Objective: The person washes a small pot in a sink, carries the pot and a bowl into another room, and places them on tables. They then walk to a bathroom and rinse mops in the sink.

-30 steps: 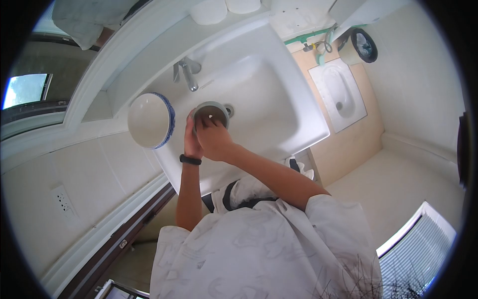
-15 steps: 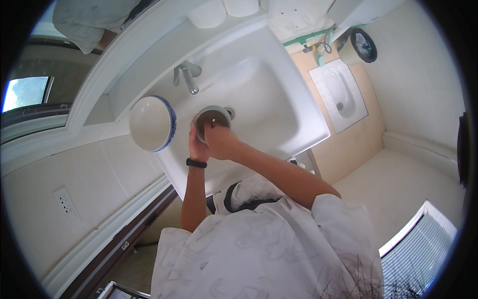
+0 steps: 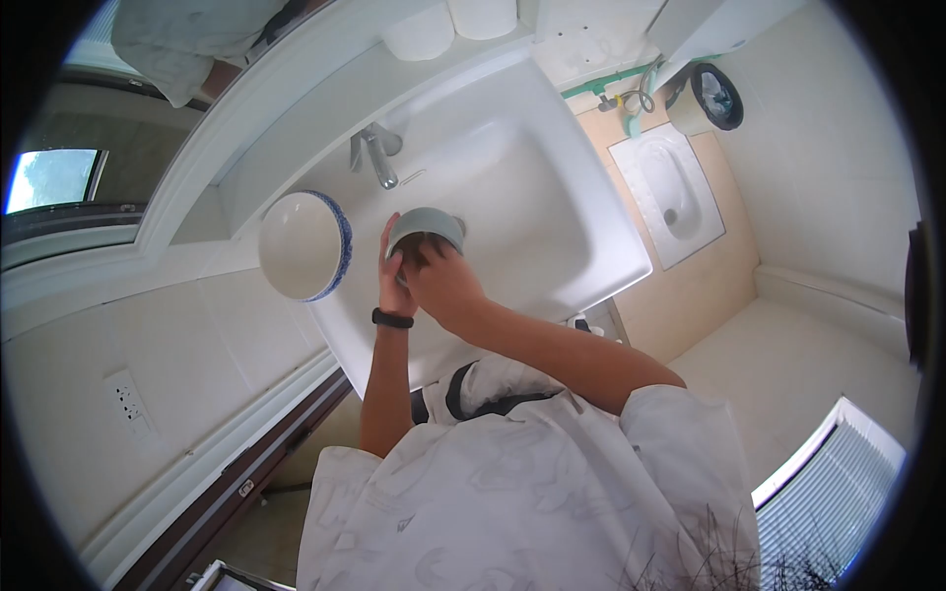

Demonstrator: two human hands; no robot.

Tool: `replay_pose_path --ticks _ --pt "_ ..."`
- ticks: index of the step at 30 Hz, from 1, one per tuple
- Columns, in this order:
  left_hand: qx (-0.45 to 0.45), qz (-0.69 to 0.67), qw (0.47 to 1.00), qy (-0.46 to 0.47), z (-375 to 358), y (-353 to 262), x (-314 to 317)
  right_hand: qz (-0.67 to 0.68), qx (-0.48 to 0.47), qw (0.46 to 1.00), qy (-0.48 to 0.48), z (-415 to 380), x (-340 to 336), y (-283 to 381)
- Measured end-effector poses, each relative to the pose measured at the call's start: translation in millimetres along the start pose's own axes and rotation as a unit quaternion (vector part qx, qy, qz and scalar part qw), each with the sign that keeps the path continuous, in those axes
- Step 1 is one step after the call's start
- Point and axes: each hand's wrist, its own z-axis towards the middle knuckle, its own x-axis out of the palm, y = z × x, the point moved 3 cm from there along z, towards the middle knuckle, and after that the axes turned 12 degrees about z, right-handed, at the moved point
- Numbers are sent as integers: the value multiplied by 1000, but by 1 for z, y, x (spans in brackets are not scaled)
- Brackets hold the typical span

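My left hand [image 3: 392, 279] is wrapped round the side of a small grey-green bowl [image 3: 431, 223], holding it over the sink. The bowl is tilted, its brownish inside turned partly toward me. Into its mouth reach the bent fingers of my right hand [image 3: 446, 286]; the fingertips are hidden, and whatever they hold, if anything, cannot be made out. Left of both hands, a larger white bowl [image 3: 296, 246] with a blue patterned outside rests at the sink's left side.
The white sink [image 3: 581, 222] has a chrome faucet [image 3: 380, 158] at its back edge. White rolls [image 3: 418, 32] stand on the ledge behind. Farther right are a squat toilet [image 3: 670, 192] in the floor and a lined bin [image 3: 716, 97]. A wall socket [image 3: 126, 399] is at left.
The grey-green bowl has tipped, showing more of its outer wall and less of its inside. My right hand has shifted slightly right and down, fingers still in the bowl.
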Motion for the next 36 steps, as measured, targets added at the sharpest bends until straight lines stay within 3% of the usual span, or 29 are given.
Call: replay_pose_path --ticks 2,5,7,9,10,12,16,17,18,22,24,25,26,27,31,33,34,36 --pt "23 159 985 56 -1 -38 33 -56 -77 995 -12 -6 6 -8" --pt "9 241 968 70 5 -48 24 -101 -76 990 69 -10 3 -18" --pt "9 242 968 73 3 -53 36 -81 -76 994 17 -9 20 -22" --pt "50 229 971 53 6 -55 45 34 -23 995 -93 -5 30 -17" --pt "51 230 970 54 6 -54 49 34 -24 995 -95 -2 16 -11" --pt "83 205 975 -18 6 -56 52 286 71 952 -88 -1 -8 -8" --pt "151 270 950 -37 10 -64 54 345 38 928 -134 -2 -11 -12" --pt "151 274 949 -36 9 -64 55 155 -20 975 -155 -5 -11 -13" --pt "167 271 947 -50 7 -63 55 -42 -74 982 -168 -6 -15 -9" --pt "213 300 927 -69 8 -58 63 -176 -46 981 -67 -12 -18 -12" --pt "229 313 919 -77 7 -60 62 -38 -30 993 -108 -9 -18 -11" --pt "228 366 899 -76 6 -62 60 -35 -31 993 -108 -10 -21 -7" --pt "227 418 877 -72 7 -63 61 171 27 977 -121 -12 -26 -9" --pt "228 417 877 -69 9 -64 64 367 84 917 -128 -15 -31 -12" --pt "201 354 911 -60 8 -63 68 420 111 877 -204 -13 -13 -20" --pt "180 327 928 5 8 -68 66 275 -63 929 -241 -15 -18 -24" --pt "155 332 930 22 6 -71 64 274 -62 929 -242 -16 -19 -31" --pt "125 368 920 45 3 -81 65 154 -166 952 -207 -25 -22 -35"
